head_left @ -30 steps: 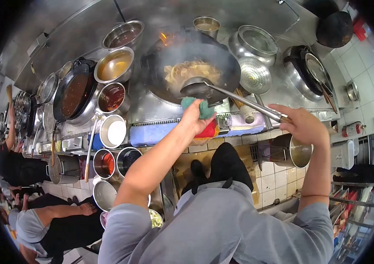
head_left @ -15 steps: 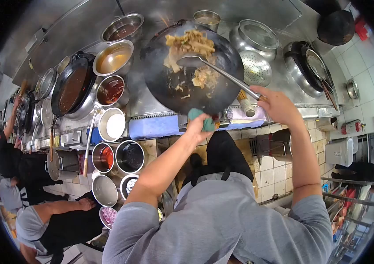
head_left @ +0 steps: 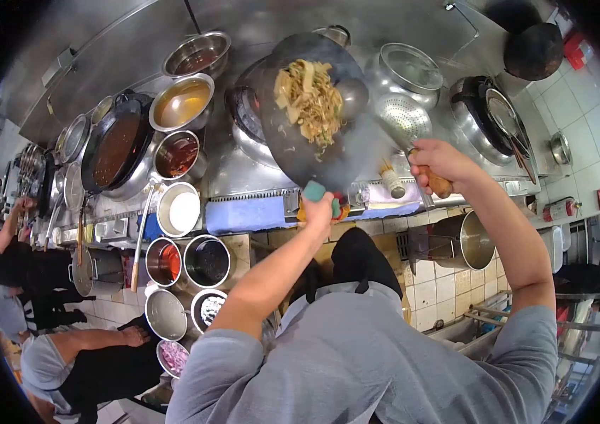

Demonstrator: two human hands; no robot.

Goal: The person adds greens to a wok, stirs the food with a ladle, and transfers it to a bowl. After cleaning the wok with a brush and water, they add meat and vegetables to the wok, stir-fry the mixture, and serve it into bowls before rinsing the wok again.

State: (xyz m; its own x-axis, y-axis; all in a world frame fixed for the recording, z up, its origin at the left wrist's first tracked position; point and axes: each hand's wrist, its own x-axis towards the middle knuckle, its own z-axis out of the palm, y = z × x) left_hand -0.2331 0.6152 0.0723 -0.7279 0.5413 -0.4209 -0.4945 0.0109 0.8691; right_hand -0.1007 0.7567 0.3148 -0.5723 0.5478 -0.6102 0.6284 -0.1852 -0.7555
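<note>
My left hand (head_left: 320, 210) is closed on a folded green cloth (head_left: 313, 191) at the near edge of a large black wok (head_left: 293, 155). The grip under the cloth is hidden. In the wok lies a heap of fried noodle-like strips (head_left: 308, 99), with steam drifting off to the right. My right hand (head_left: 447, 164) is wrapped round the wooden handle of a ladle (head_left: 354, 97). The ladle's bowl is inside the wok, on the right of the food, and its shaft is blurred by motion and steam. The wok is tilted and sits off-centre over its burner ring (head_left: 247, 116).
Bowls of sauce (head_left: 183, 102) and a white-filled pot (head_left: 178, 210) stand on the left. Right of the wok are a perforated strainer (head_left: 402, 119), a lidded pot (head_left: 410, 67) and a bamboo brush (head_left: 392, 181). A co-worker's arm (head_left: 98, 339) shows at lower left.
The wok has shifted right and tilted, uncovering its burner ring. The food is gathered into one heap. The ladle's bowl has moved right, away from the food's middle.
</note>
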